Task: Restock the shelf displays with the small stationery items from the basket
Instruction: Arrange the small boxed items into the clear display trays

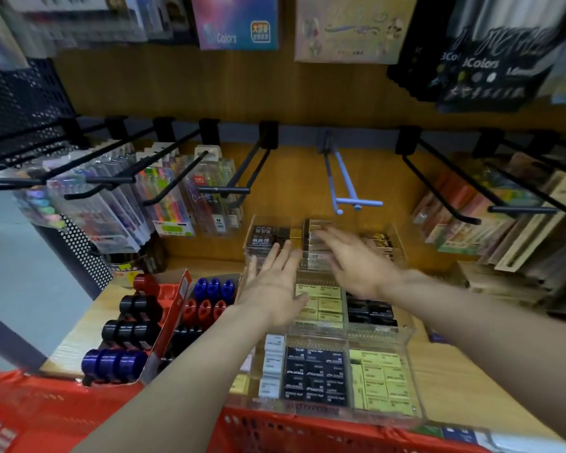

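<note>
A tiered clear acrylic display [406, 341] stands on the wooden shelf. Its tiers hold small boxed erasers in yellow [381, 380], dark blue [314, 371] and white [272, 364]. My left hand [272, 282] reaches over the middle tier with straight, spread fingers that touch the top tier's front edge. Over the top tier, where dark boxes [262, 238] sit, my right hand [353, 259] is blurred, fingers extended, holding nothing visible. The red basket [275, 429] fills the bottom edge of the view.
A red cardboard tray [172, 308] with black, blue and red ink bottles stands left of the display. Black peg hooks [239, 178] and a pale blue one [343, 181] jut out above. Pen packs [164, 197] hang at the left, notebooks [490, 217] stand at the right.
</note>
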